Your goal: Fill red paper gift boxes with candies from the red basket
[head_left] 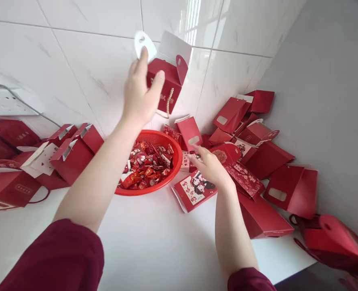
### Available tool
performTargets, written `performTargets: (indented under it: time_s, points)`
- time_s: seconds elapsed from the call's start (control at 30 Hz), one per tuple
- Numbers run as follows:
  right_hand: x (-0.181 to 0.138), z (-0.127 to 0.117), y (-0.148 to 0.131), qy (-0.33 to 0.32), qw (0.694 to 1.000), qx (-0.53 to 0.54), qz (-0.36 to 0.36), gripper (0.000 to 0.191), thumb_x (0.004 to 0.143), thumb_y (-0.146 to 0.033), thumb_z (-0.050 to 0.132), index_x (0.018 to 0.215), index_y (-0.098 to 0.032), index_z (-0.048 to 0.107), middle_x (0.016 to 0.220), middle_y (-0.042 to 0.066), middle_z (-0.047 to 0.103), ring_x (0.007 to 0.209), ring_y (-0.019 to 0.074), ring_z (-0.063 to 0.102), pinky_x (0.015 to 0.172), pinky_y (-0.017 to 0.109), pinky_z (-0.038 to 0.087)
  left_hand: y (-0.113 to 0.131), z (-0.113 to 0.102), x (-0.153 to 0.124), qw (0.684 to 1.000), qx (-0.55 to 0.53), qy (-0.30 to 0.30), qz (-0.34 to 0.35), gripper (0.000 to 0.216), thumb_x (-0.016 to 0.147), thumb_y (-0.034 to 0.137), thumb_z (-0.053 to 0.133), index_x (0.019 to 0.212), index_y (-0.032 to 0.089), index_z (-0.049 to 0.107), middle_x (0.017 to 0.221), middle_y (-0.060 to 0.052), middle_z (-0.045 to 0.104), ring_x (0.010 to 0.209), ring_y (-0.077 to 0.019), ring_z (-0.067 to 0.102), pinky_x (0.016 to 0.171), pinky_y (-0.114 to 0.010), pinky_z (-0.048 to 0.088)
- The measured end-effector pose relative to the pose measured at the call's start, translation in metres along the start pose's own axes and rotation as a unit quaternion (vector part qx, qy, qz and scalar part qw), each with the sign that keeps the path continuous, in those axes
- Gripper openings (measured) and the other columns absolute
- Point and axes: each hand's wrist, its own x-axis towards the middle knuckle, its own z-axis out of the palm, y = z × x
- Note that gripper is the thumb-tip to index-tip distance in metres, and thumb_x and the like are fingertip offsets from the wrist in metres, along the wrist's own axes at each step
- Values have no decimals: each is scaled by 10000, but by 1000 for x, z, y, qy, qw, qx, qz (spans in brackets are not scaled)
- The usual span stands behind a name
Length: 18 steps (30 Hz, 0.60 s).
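Observation:
My left hand [141,95] is raised in front of the tiled wall and grips an open red gift box [167,79] with white inner flaps and a rope handle. My right hand [207,163] reaches forward low over the white table, fingers spread, above small red packets [194,189] beside the red basket [174,171]. The basket holds several red wrapped candies [147,163]. Nothing is in the right hand.
Flat and folded red gift boxes [257,137] are heaped at the right against the wall. Assembled red boxes [71,155] stand in a row at the left. A white power strip [3,103] hangs on the wall at the left. The table's edge [291,270] runs at the lower right.

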Motion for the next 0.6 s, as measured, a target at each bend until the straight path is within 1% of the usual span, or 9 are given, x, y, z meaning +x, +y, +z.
performTargets:
  time_s: [0.07,0.13,0.2,0.27,0.3,0.37,0.43,0.5,0.6]
  points:
    - [-19,2,-22,-82,995,0,-52,525,987,-433,460,1460,-207,437,1449,113,521,1332,240,491,1086,364,392,12,-38,-24,1000,-2,15,8,620,987,407,479,1497,99,309,1536,-17,407,1453,-210,319,1198,-350,251]
    - [-40,5,-40,-183,980,-22,-74,534,949,-389,544,1449,-227,449,1381,108,581,1257,260,556,1015,364,444,21,-68,-55,999,-41,35,-4,568,949,366,584,1445,138,429,1495,6,485,1401,-186,421,1196,-341,320]
    - [-58,10,-51,-269,958,-54,-81,556,915,-372,598,1435,-222,467,1329,111,616,1211,283,584,964,373,466,27,-92,-92,993,-91,39,-60,502,940,377,604,1400,196,514,1402,37,586,1323,-219,523,1174,-397,393]
    - [-71,15,-56,-316,942,-78,-79,558,906,-381,612,1421,-209,482,1324,114,617,1198,297,588,942,379,469,30,-109,-129,984,-133,24,-118,454,909,375,643,1332,215,601,1352,21,631,1307,-265,541,1170,-439,408]
    - [-76,16,-58,-325,939,-87,-76,553,909,-388,608,1415,-200,487,1335,116,609,1202,301,583,941,382,465,30,-116,-147,977,-144,10,-156,436,895,390,654,1300,229,633,1342,12,639,1315,-279,534,1170,-447,409]
    - [-82,17,-60,-322,939,-102,-71,496,933,-376,578,1384,-182,510,1324,122,613,1189,301,588,926,375,459,26,-127,-179,958,-150,-59,-237,460,855,449,681,1277,267,656,1321,-2,655,1314,-307,535,1146,-462,438]
    - [-84,15,-66,-298,945,-119,-68,353,973,-336,512,1281,-177,575,1237,116,656,1114,281,624,857,344,461,19,-132,-207,937,-136,-129,-295,469,836,481,685,1267,296,664,1309,-8,662,1307,-323,540,1116,-464,466]
    - [-84,12,-76,-253,955,-140,-65,245,1008,-290,427,1083,-186,636,1056,90,701,954,242,659,742,307,442,11,-130,-228,920,-120,-190,-320,452,837,489,669,1254,316,671,1286,-5,675,1273,-330,569,1070,-465,502]
    - [-82,12,-93,-170,973,-136,-80,298,1032,-291,373,869,-203,606,826,35,670,734,186,616,633,275,383,2,-117,-253,911,-99,-248,-314,435,852,465,638,1259,313,667,1260,-11,689,1234,-309,601,1064,-458,498]
